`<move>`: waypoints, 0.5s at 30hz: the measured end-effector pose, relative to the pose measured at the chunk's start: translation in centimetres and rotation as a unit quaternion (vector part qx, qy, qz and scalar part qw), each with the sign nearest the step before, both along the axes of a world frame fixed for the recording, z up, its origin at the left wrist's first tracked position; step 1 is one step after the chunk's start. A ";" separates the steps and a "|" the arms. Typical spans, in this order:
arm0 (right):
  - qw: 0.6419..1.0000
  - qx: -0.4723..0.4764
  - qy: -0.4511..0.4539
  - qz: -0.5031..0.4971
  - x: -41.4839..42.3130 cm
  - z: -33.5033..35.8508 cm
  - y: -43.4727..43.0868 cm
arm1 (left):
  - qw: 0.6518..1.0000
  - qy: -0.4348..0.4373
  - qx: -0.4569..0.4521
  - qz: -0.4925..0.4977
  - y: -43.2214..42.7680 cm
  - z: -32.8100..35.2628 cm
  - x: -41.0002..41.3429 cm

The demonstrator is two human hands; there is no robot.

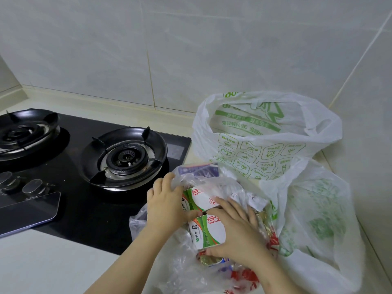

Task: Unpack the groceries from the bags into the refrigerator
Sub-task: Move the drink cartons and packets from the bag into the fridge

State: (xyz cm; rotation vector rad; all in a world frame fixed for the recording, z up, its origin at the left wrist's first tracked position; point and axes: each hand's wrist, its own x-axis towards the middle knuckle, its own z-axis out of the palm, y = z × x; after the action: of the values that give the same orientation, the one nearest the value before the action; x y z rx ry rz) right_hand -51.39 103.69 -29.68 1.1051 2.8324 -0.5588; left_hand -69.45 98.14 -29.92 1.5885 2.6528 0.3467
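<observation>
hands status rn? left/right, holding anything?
Left hand: fingers curled on the clear plastic bag, holding its edge back.
Right hand: closed around the nearer milk carton.

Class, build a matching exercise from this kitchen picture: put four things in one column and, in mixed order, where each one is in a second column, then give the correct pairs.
Things
1. green and white carton
2. phone
3. green-printed white bag
4. right-hand burner

Places
A. standing open by the tiled wall
B. between both hands, in the clear bag
C. on the black hob, beside the bags
D. lying flat on the hob's front left

Pairs: 1-B, 2-D, 3-A, 4-C
</observation>
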 end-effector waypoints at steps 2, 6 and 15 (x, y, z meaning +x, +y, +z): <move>1.000 -0.003 0.000 -0.002 0.0 0.0 0.0 | 0.998 0.053 0.038 0.003 -0.3 0.3 0.1; 1.000 -0.011 0.000 0.003 -0.2 -0.1 0.3 | 0.999 -0.044 -0.025 0.006 -0.4 -0.2 -0.3; 1.000 -0.020 0.013 0.010 -0.2 -0.2 0.5 | 0.973 -0.208 -0.095 -0.012 -1.2 -0.1 -2.3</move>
State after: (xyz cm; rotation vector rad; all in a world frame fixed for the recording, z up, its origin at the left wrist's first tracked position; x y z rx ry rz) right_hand -51.59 104.17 -29.84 1.0689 2.8391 -0.6295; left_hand -71.75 96.94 -30.03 1.3177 2.2726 0.3643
